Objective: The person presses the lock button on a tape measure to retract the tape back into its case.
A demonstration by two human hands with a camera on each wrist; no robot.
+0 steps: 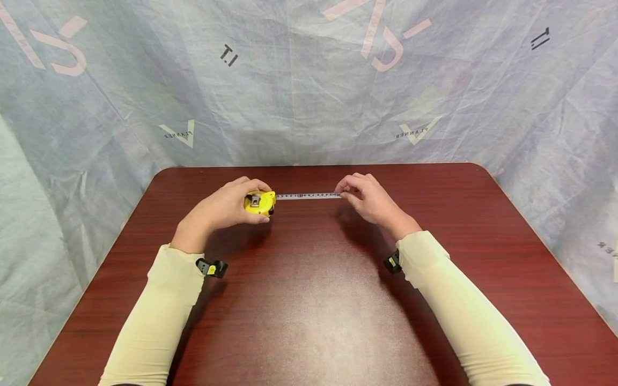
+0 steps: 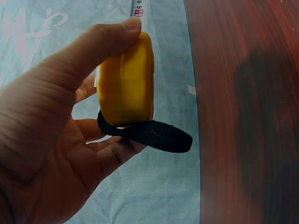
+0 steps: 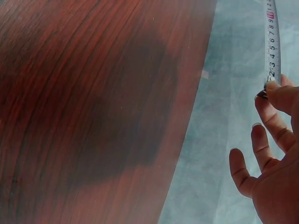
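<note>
A yellow tape measure [image 1: 261,204] is gripped in my left hand [image 1: 227,203], its thumb along one edge and the fingers round the other side. A black wrist strap [image 2: 161,136] hangs from the case in the left wrist view. The white blade [image 1: 309,195], marked with black numbers and a red ten, stretches straight from the case to my right hand [image 1: 369,199]. Thumb and index finger of that hand pinch the metal end hook [image 3: 262,94], while its other fingers are spread apart in the right wrist view. Both hands are raised over the table, casting shadows on it.
The dark red wood-grain table [image 1: 309,300] lies below, with rounded far corners. A grey-blue printed cloth [image 1: 294,86] hangs behind it and along the sides. Black wrist cameras [image 1: 212,268] sit at both cuffs of the pale sleeves.
</note>
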